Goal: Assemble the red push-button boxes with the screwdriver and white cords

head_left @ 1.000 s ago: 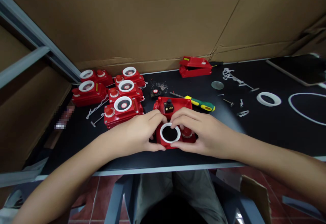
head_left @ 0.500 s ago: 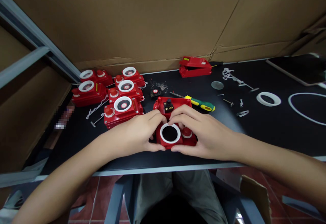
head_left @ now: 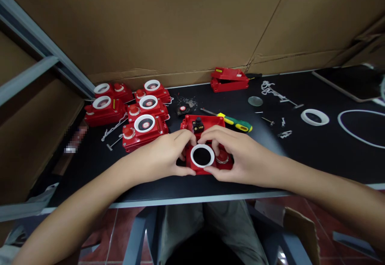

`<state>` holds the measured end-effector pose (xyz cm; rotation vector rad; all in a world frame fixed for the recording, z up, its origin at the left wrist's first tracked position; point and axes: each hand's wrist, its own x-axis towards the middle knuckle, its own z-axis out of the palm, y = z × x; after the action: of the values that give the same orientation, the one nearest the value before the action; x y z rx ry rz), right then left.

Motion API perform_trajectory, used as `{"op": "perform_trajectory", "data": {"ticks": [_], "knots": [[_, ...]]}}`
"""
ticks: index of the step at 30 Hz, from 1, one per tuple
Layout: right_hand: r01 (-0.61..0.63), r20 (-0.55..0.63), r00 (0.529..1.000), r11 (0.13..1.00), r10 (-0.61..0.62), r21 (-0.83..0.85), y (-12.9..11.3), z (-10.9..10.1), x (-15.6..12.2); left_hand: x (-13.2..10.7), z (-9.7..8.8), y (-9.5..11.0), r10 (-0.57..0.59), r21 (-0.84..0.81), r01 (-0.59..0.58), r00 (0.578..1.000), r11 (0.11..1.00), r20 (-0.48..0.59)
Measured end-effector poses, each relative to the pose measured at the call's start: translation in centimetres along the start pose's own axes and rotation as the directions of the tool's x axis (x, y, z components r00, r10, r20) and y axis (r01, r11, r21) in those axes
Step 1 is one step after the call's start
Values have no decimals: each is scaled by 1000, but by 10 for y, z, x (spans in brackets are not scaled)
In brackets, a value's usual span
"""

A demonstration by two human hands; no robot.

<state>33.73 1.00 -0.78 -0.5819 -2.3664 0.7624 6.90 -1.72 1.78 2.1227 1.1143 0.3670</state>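
Observation:
A red box cover with a white ring on it lies near the front edge of the black table. My left hand grips the cover's left side, its thumb at the front and its fingers bent behind. From the right, my right hand curls around the white ring, thumb at the front and fingers at the back. Beside those fingers sits a round red knob on the cover. Just behind stands an open red box base holding a black switch block.
Several finished-looking red boxes stand at left. A green-yellow screwdriver, a clear disc, small screws, a loose white ring and a large thin hoop lie to the right. Another red box rests by the cardboard wall.
My right thumb has moved from the cover's front edge up to the white ring. My right fingers have spread slightly, showing more of the red knob. The view has shifted slightly.

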Motion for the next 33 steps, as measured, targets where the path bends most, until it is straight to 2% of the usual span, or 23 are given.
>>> {"op": "perform_trajectory", "data": {"ticks": [9, 17, 25, 33], "knots": [[-100, 44, 995, 985, 95, 138, -2, -2, 0, -1, -1, -1, 26, 34, -26, 1000, 999, 17], [-91, 47, 995, 995, 89, 43, 0, -5, -1, 0, 0, -4, 8, -2, -8, 1000, 1000, -5], [-152, 40, 988, 986, 149, 74, 3, -4, -1, 1, -1, -2, -47, -94, 47, 999, 994, 6], [-80, 23, 997, 996, 79, 35, 4, -2, 0, 3, -2, 1, 16, -55, -16, 1000, 998, -6]]}}
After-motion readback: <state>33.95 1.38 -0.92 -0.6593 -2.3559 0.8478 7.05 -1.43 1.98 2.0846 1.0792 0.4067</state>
